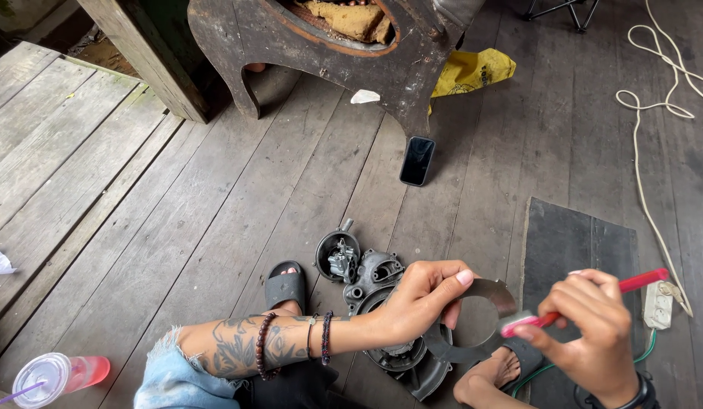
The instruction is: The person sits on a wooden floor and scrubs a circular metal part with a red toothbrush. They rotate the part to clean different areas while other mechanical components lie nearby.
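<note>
Head view: person seated on a grey plank floor (177, 197), feet in dark sandals. Left hand (423, 299) has a closed grip on a thin grey gasket (484, 318), a flat ring-shaped piece with a large round opening, held up on edge above the engine casing (393, 318) lying on the floor between the feet. Right hand (594, 333) has a closed grip round a red-handled brush (586, 303), its head touching the gasket's right rim. Judgement: the step in hand looks like cleaning or coating the gasket face; the next move would call for a steady hold on the flexible ring while the brush works round its edge, without creasing it. Containers: a small round dark cup-shaped housing (338, 256) sits just beside the casing, with a metal carburettor-like part inside it. A clear plastic cup (60, 375) with lid and straw lies tipped at lower left, holding pink drink. Behind, a dark wooden stand (306, 53) holds tan, sponge-like material in its round opening. Elsewhere: a black phone (417, 160) lies flat on the planks, a yellow bag (469, 72) sits behind the stand, a white cord (654, 106) runs to a socket block (658, 304), and a dark mat (575, 250) lies at right.
</note>
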